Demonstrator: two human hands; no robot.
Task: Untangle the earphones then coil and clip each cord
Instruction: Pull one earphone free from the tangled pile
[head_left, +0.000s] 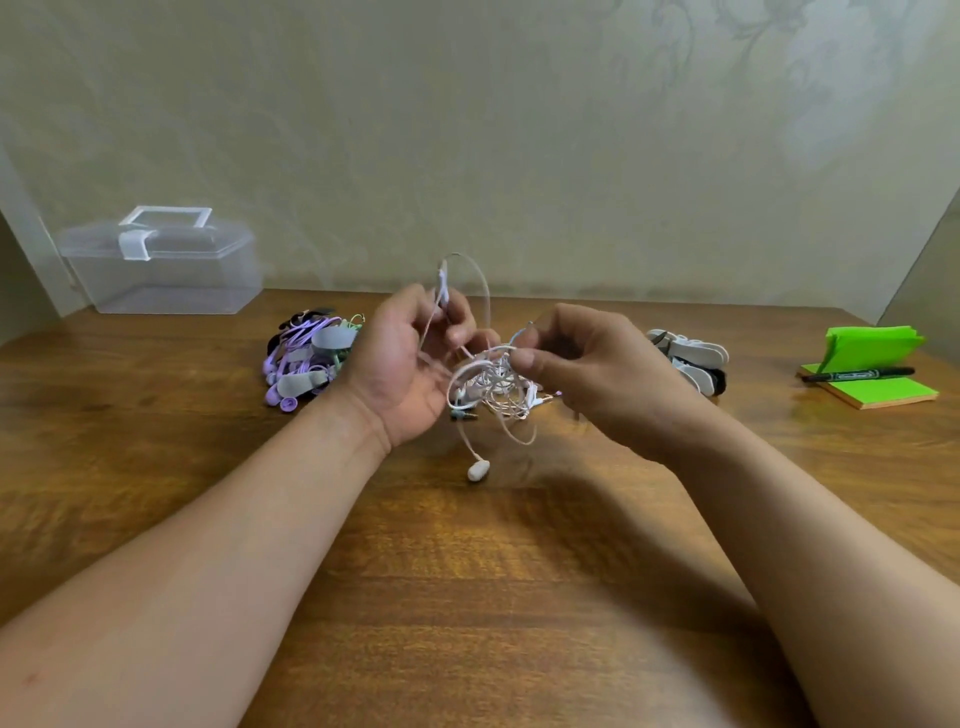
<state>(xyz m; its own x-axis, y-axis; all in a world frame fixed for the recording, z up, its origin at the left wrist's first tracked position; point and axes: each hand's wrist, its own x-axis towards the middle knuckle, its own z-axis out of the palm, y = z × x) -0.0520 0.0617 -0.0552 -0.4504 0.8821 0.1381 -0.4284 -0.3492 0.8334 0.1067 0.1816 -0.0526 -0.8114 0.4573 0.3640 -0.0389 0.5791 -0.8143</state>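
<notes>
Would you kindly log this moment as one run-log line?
phase: untangling | left hand: grips white earphones | right hand: pinches them | earbud: dangles below | coil, clip: not done

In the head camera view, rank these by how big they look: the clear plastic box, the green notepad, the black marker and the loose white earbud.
1. Clear plastic box
2. Green notepad
3. Black marker
4. White earbud, smallest even though it is nearest the camera
</notes>
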